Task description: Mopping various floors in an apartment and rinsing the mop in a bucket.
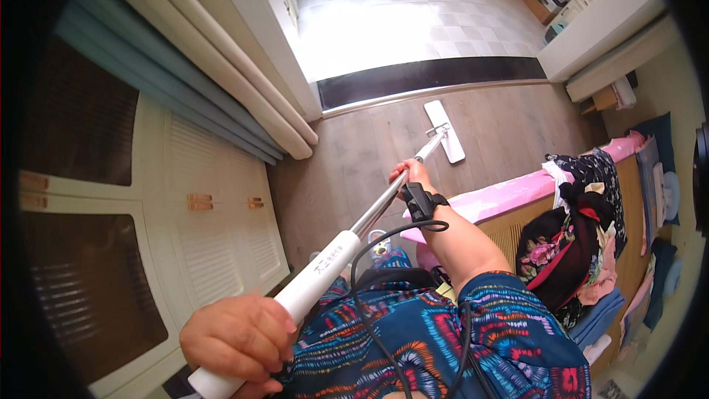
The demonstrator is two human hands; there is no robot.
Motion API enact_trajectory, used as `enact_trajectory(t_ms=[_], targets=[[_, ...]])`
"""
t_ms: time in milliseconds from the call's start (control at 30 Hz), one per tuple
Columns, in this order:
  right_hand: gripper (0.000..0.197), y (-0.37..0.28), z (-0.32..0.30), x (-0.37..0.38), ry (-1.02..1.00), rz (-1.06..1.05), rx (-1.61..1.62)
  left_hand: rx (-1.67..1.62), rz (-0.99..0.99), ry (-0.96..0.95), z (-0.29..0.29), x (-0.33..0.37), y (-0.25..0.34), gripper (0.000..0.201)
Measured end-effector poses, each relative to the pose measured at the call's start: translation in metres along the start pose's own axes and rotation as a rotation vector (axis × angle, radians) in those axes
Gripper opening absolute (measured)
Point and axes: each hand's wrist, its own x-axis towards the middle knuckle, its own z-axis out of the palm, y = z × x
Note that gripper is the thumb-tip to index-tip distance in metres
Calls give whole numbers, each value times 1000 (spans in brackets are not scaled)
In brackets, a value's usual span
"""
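Observation:
A flat mop runs slantwise through the head view, its white grip [319,269] near me and its metal pole [380,210] reaching away. My left hand [240,336] is wrapped round the thick white grip close to its near end. Farther along, my right hand [410,171] closes round the metal pole. A black device [419,203] with a cable is strapped to my right wrist. The white rectangular mop head [444,131] lies on the wooden floor [377,129], turned lengthwise away from me.
Beyond the mop head, a dark threshold strip [436,83] borders a tiled floor [413,11]. White cabinets [207,199] and long curtains [214,52] stand at left. At right, a pink-edged bed [480,203] carries heaped clothes [572,247]. The black cable [356,281] hangs across my front.

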Motion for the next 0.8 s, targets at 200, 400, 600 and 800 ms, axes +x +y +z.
enact_trajectory(t_ms=[200, 400, 600, 800], targets=[[13, 52, 3, 6, -91, -7, -243, 70, -22, 28, 17, -47, 38, 12], [9, 138, 27, -27, -54, -56, -502, 267, 17, 264, 39, -124, 71, 16], [10, 237, 27, -43, -43, -1, -738, 353, -23, 600, 73, -227, 100, 20], [15, 325, -11, 14, -469, -340, -1462, 410, 63, 642, 89, -314, 109, 21]])
